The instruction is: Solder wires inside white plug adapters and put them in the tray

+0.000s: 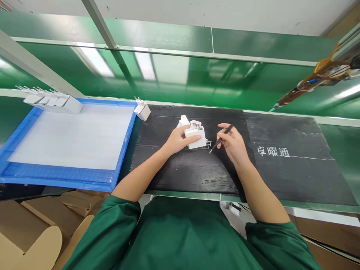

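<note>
My left hand (176,141) is closed around an open white adapter housing (196,138), held above the black mat (180,172). Wires and inner parts show at the housing's open top, and further white pieces stick out behind the fingers. To its right, my right hand (233,144) grips black tweezers (220,139) like a pen, their tips pointing down and left toward the mat. The tweezers are apart from the housing. A white plug adapter (143,111) with its pins up stands at the mat's back left corner.
On the left lies a blue tray (112,180) with a white sheet; a row of white plug adapters (56,102) stands at its back corner. A tape-wrapped tool (300,88) with wires hangs at the right. Cardboard boxes (36,225) sit below left.
</note>
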Demonstrator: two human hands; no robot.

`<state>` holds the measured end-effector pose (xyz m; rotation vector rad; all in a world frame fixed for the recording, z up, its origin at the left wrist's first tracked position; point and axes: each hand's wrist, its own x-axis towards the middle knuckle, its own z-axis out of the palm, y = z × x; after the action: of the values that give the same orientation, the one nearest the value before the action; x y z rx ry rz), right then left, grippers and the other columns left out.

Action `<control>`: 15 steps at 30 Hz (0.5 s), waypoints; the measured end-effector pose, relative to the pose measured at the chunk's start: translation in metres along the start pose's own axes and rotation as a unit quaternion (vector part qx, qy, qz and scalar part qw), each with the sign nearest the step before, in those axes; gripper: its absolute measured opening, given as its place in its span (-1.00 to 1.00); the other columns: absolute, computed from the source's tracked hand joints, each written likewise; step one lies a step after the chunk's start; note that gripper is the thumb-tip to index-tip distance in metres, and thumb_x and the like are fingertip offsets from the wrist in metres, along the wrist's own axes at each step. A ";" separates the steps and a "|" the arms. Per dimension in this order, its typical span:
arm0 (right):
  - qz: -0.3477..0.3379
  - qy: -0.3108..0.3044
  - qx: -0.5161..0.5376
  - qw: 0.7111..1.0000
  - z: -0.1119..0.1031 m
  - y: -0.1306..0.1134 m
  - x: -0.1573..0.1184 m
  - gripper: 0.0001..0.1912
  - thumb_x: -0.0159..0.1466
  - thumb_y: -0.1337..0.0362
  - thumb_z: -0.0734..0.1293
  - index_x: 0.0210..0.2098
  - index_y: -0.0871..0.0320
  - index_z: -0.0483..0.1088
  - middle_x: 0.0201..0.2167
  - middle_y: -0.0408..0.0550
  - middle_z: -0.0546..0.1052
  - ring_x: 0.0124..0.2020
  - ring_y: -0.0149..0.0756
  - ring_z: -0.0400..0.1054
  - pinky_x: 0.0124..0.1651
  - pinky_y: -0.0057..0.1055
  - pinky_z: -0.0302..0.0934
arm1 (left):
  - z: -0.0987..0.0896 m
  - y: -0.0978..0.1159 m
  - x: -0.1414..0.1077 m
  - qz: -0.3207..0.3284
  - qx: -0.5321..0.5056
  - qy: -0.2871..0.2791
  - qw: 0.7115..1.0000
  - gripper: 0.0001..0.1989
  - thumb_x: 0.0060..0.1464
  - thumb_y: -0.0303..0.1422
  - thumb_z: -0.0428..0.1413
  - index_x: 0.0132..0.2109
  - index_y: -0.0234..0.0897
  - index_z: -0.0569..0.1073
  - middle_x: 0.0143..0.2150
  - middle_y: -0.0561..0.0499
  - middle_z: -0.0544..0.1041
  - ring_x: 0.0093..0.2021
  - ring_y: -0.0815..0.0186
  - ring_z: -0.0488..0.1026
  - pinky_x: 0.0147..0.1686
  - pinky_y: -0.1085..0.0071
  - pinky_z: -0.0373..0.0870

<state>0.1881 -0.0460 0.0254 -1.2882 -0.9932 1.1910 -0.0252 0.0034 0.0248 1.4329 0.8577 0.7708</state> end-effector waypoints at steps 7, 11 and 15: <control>0.004 -0.097 -0.317 0.944 0.001 0.012 -0.001 -0.46 0.20 0.09 0.27 0.14 0.15 0.32 -0.52 -0.21 0.39 -0.62 -0.42 0.21 -0.46 -0.39 0.18 | -0.012 -0.004 0.005 0.020 0.146 0.083 0.986 -0.57 -0.08 -0.27 0.24 -0.02 -0.30 0.49 -0.12 -0.05 0.59 -0.17 0.21 0.51 -0.13 0.36 0.43; -0.042 -0.102 -0.398 0.911 0.000 0.016 0.000 -0.45 0.24 0.11 0.21 0.17 0.20 0.31 -0.55 -0.20 0.37 -0.53 -0.32 0.27 -0.29 -0.32 0.22 | -0.042 -0.001 0.012 0.013 0.199 0.173 0.965 -0.58 -0.07 -0.27 0.22 -0.02 -0.27 0.50 -0.14 -0.01 0.60 -0.17 0.20 0.53 -0.10 0.33 0.42; -0.068 -0.101 -0.429 0.895 0.001 0.018 0.002 -0.46 0.27 0.13 0.18 0.18 0.24 0.32 -0.57 -0.19 0.35 -0.54 -0.31 0.27 -0.28 -0.33 0.23 | -0.077 0.001 0.016 -0.046 0.229 0.261 0.937 -0.60 -0.05 -0.23 0.20 -0.05 -0.28 0.52 -0.20 -0.01 0.58 -0.19 0.16 0.52 -0.11 0.28 0.43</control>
<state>0.1865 -0.0452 0.0078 -1.7381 -1.8577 0.7861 -0.0837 0.0561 0.0281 1.5971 1.5865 0.9375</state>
